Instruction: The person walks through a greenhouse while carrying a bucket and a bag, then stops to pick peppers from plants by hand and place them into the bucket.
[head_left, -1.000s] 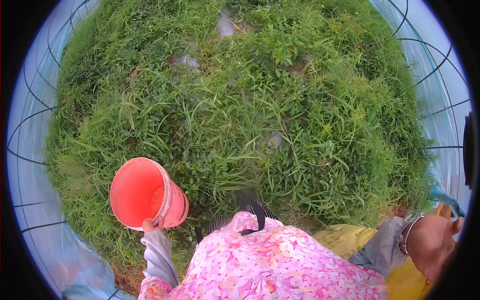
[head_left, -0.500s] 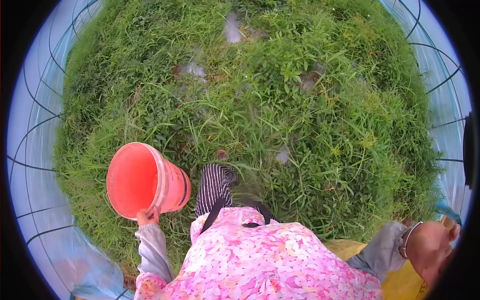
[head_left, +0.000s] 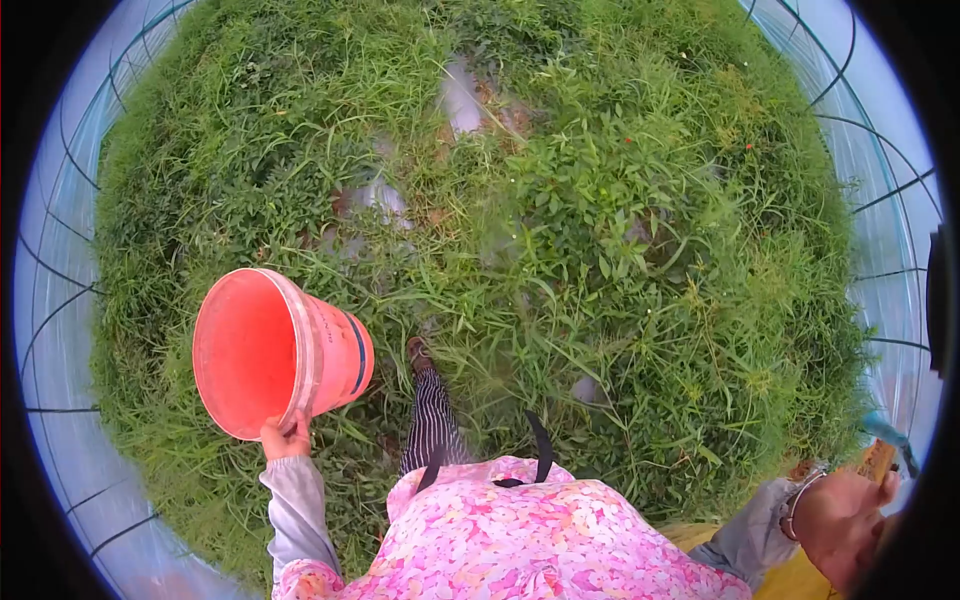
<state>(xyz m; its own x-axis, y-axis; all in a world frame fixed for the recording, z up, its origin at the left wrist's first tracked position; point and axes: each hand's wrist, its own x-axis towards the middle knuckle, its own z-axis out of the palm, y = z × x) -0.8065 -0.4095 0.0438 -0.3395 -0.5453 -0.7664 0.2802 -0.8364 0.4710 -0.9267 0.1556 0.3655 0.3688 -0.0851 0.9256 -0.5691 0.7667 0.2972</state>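
My left hand grips the near rim of a pinkish-red plastic bucket. The bucket is tilted, its mouth facing me and to the left; nothing shows inside it. Dark markings and a dark band run round its side. At the lower right, my right hand, with a bracelet at the wrist, is cut by the dark edge of the view. Its fingers are partly hidden, so I cannot make out whether they hold anything. Just beyond it are a teal object and a wooden-looking piece.
Dense grass and leafy plants cover the ground, with patches of greyish plastic sheet between them. Clear film walls on dark hoops curve along both sides. Something yellow lies beneath my right arm. A striped trouser leg is stepping forward.
The leg has extended forward and a shoe now shows. Ground patches have shifted downward in view as I advance. The bucket moved slightly left and up, still held.
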